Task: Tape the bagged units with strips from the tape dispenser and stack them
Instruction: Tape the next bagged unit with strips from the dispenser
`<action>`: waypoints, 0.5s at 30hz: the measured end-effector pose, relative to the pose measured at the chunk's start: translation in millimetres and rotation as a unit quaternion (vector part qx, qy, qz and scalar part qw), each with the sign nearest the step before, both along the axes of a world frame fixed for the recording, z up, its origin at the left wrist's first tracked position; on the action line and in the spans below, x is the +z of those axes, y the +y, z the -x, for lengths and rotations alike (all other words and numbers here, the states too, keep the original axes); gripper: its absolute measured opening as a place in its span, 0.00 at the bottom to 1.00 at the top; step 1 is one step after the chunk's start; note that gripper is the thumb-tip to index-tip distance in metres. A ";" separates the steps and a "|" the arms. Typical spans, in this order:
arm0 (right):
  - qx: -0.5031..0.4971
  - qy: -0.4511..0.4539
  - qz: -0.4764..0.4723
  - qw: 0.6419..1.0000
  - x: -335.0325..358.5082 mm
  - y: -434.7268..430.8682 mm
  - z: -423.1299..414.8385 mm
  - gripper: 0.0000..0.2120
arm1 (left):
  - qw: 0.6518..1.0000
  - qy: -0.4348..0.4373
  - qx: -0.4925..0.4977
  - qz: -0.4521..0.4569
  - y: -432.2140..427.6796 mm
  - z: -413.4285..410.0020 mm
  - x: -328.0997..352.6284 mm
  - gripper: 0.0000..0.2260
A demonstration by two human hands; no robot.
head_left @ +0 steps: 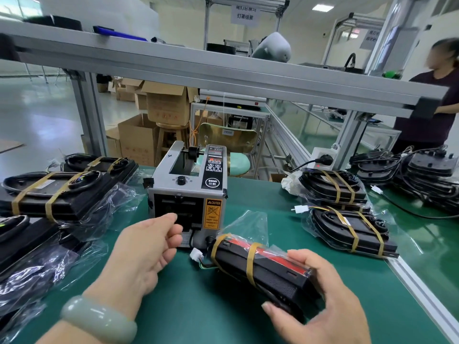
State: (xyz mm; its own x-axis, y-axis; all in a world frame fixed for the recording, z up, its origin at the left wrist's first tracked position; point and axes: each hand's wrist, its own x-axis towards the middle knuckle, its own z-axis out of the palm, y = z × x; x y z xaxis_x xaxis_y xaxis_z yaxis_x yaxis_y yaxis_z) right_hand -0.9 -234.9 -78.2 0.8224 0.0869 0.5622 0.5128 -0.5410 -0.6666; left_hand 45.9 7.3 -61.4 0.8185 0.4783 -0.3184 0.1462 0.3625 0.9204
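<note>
Green mat (pixel 198 306) covers my bench. An aluminium beam (pixel 223 73) crosses the upper frame from left to right. Behind it at centre are open cardboard boxes (pixel 139 142), one of them on a wooden stool (pixel 171 137). A gold-backed chair (pixel 231 140) with a mint seat stands just right of the stool. A hanging sign (pixel 244 13) shows at top centre. Right of centre is a white socket block (pixel 323 157) with a black plug in it. Another person (pixel 437 103) stands at the right edge.

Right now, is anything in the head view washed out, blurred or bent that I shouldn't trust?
Head view: the tape dispenser and the bagged unit in the right hand are sharp; ceiling light glares off the loose bags at left; the person at far right is blurred; the wide lens splays the frame uprights apart.
</note>
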 end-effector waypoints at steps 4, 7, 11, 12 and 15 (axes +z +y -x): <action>0.009 -0.049 0.031 0.998 -0.1 3.5 1.6 0.35 | 0.999 0.022 -0.019 0.034 1.7 -6.7 3.5 0.06; 0.012 -0.085 0.040 0.996 1.0 4.7 1.9 0.35 | 0.999 0.018 -0.017 0.048 1.3 -10.7 5.9 0.07; 0.020 -0.122 0.064 0.990 2.6 3.6 0.6 0.35 | 0.998 0.016 -0.008 0.058 0.0 -15.4 8.7 0.06; 0.023 -0.126 0.066 0.990 2.8 3.3 0.3 0.35 | 0.998 0.016 -0.004 0.060 -0.5 -16.5 9.2 0.06; 0.032 -0.139 0.072 0.987 3.1 3.2 1.1 0.33 | 0.998 0.015 0.011 0.061 -1.5 -18.7 9.3 0.05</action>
State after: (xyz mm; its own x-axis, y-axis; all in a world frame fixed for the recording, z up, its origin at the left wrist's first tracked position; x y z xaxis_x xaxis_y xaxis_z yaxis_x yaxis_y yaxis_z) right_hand -2.0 -231.7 -75.1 0.6284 0.2300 0.7431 0.7016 -0.5802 -0.4138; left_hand 64.6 5.8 -52.1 0.7981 0.4513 -0.3991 0.1634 0.4756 0.8644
